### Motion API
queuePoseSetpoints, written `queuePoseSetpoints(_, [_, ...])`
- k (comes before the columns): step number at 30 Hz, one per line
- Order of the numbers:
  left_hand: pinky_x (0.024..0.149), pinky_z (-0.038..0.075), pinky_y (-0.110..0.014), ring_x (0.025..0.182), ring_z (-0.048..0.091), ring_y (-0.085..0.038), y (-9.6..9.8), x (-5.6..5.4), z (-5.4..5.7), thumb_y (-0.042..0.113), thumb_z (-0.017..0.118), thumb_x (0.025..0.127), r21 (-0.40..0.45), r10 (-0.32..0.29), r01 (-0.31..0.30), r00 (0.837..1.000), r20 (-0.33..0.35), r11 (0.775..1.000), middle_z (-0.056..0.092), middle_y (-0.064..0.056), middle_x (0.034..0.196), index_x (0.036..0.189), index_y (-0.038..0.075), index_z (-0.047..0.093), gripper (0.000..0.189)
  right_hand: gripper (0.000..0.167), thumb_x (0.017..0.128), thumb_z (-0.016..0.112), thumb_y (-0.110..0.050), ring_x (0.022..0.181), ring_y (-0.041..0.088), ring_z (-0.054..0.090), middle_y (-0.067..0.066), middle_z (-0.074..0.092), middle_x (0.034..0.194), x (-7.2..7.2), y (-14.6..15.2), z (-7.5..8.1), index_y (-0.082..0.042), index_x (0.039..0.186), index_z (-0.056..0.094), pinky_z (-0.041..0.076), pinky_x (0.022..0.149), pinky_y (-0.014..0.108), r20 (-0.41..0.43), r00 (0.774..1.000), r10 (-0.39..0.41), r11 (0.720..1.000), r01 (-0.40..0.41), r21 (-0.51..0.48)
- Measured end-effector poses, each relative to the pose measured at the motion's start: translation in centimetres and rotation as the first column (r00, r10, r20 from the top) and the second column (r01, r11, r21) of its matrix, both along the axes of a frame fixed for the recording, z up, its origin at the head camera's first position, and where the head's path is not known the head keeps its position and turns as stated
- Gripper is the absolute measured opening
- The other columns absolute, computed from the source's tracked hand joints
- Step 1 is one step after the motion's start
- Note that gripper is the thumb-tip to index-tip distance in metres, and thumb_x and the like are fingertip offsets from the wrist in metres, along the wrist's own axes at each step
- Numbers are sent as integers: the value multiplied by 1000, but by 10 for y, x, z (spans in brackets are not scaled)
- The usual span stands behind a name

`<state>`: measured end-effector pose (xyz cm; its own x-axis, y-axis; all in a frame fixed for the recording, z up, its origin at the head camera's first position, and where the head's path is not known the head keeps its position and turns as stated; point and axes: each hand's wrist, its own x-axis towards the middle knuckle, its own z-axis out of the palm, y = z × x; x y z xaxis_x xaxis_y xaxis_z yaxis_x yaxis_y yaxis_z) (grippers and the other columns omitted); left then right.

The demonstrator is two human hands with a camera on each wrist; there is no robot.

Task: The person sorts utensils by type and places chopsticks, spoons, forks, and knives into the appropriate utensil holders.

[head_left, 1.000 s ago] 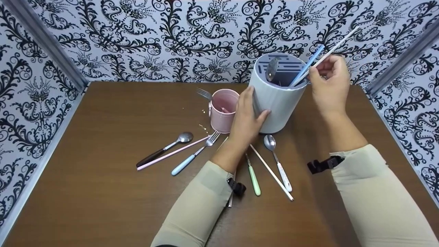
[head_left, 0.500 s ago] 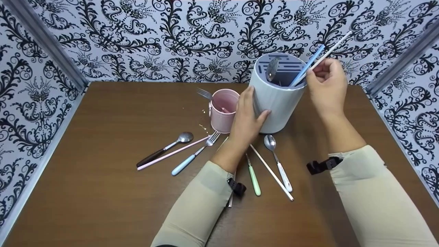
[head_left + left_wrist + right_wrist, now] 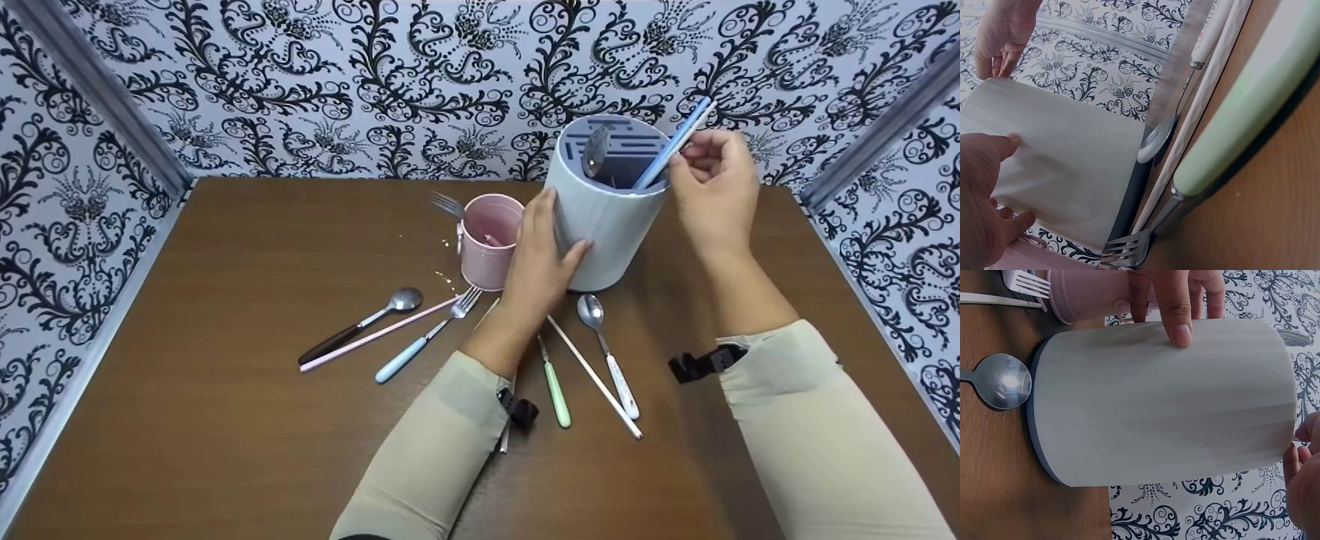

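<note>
My left hand (image 3: 534, 262) grips the side of a grey-white utensil holder (image 3: 619, 232), thumb across its front. The holder stands tilted on the table, its slotted top facing up. At its right rim my right hand (image 3: 716, 191) pinches a white chopstick (image 3: 705, 118), whose lower part goes into the large opening. Right beside it leans a blue chopstick (image 3: 684, 135). A metal spoon (image 3: 596, 150) sticks up from the same opening. In the right wrist view the fingertips (image 3: 1291, 461) of my right hand are at the rim, with the chopstick mostly hidden.
A pink cup (image 3: 487, 262) with a fork (image 3: 447, 204) in it stands left of the holder. In front lie a dark-handled spoon (image 3: 405, 301), pink chopstick (image 3: 375, 340), blue-handled fork (image 3: 403, 360), green-handled fork (image 3: 556, 394), white chopstick (image 3: 600, 382) and white-handled spoon (image 3: 621, 386).
The white chopstick has slid down into the holder until its top is level with the blue one's. My right hand has shifted slightly left. The left hand and holder stay put.
</note>
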<state>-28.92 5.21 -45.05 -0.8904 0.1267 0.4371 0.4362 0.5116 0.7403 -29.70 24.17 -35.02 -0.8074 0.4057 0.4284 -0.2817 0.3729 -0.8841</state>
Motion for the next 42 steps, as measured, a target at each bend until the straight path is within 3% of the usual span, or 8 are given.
queuePoseSetpoints(14, [128, 30, -35, 149, 41, -28, 0, 0, 1, 25, 78, 93, -6, 0, 0, 1000, -7, 1000, 40, -15, 161, 159, 5, 32, 83, 22, 92, 67, 2, 94, 12, 62, 0, 59, 103, 4, 2, -4, -9, 110, 61, 56, 89, 20, -38, 999, 21, 999, -23, -36])
queuePoseSetpoints(28, [129, 29, -33, 151, 39, -28, 0, 1, 1, 27, 77, 95, -7, -2, 2, 1000, 22, 1000, 38, -14, 163, 160, 7, 30, 83, 24, 89, 69, 8, 90, 17, 61, 6, 60, 99, 23, 2, -11, -9, 105, 64, 55, 80, 20, -93, 995, 26, 972, -47, -229])
queuePoseSetpoints(42, [128, 30, -34, 150, 41, -27, 0, 1, 0, 28, 77, 94, -9, 0, 0, 1000, -6, 1000, 40, -14, 161, 160, 6, 31, 83, 27, 87, 61, 18, 80, 21, 63, 11, 61, 92, 53, -12, -28, -3, 102, 66, 62, 76, 27, -237, 968, 84, 941, -155, -300])
